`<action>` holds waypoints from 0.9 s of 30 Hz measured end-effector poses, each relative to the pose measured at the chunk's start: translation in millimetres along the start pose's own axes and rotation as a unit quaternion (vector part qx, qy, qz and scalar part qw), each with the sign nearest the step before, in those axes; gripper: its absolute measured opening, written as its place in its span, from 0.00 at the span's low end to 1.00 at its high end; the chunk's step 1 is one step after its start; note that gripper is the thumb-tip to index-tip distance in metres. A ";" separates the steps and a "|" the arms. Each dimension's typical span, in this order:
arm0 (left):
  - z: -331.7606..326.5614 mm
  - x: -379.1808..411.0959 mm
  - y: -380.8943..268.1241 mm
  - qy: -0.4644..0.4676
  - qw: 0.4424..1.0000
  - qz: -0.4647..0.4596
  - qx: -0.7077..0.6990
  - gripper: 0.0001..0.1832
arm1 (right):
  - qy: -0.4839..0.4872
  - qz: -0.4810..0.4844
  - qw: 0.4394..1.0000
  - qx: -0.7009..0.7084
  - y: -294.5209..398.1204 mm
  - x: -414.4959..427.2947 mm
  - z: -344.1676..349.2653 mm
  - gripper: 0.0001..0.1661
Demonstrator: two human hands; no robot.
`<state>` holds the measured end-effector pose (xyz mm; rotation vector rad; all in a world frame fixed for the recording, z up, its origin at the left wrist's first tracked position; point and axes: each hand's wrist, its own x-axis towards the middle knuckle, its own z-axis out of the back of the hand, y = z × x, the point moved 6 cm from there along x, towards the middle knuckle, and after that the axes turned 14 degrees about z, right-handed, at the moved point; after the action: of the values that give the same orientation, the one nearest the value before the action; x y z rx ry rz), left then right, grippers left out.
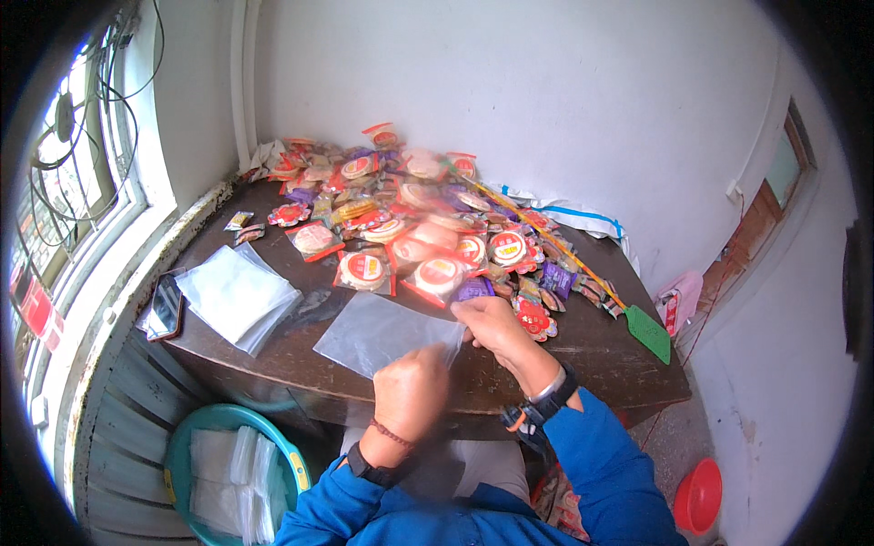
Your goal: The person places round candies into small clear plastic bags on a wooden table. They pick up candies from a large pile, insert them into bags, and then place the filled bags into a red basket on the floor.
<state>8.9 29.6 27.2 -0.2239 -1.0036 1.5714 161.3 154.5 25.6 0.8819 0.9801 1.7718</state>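
A clear plastic bag (382, 334) lies flat at the front of the dark wooden table, its right end between my hands. My right hand (495, 334) pinches the bag's upper right corner between thumb and fingers. My left hand (412, 389), slightly blurred, is at the bag's lower right edge; its fingertips are hidden, so its hold cannot be told. Just beyond the bag lies a heap of wrapped snacks, with round biscuits in red-edged packets (437, 276) and purple packets (558, 280). A stack of clear plastic bags (239, 293) lies to the left.
A smartphone (165, 307) rests at the table's left edge (239, 379). A green fly swatter (649, 333) lies across the snacks at right. Below left, a teal basin (176, 471) holds more plastic bags. A red basin (698, 496) stands on the floor at right.
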 end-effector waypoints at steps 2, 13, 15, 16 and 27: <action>0.6 0.0 -0.9 -0.001 1.000 -0.005 0.003 0.09 | 0.002 -0.038 0.998 0.045 -2.0 8.8 -5.2 0.19; 1.7 -1.0 -0.4 -0.008 1.000 -0.011 0.013 0.07 | -0.062 -0.078 0.986 0.133 -28.7 35.0 -7.9 0.15; 2.3 -0.4 -2.5 -0.003 1.000 -0.011 0.016 0.07 | -0.096 -0.095 0.974 0.181 -21.3 21.1 3.6 0.14; 1.5 -0.5 -2.7 0.001 1.000 -0.009 0.020 0.07 | -0.116 -0.097 0.973 0.175 -11.3 11.1 10.3 0.12; 3.2 -1.6 -2.3 -0.004 1.000 -0.001 -0.014 0.08 | -0.219 0.082 0.955 0.181 23.5 -117.9 60.8 0.04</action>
<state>8.9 26.6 30.2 -0.2361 -1.0323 1.5576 245.8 53.6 54.6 1.5513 0.9654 1.4506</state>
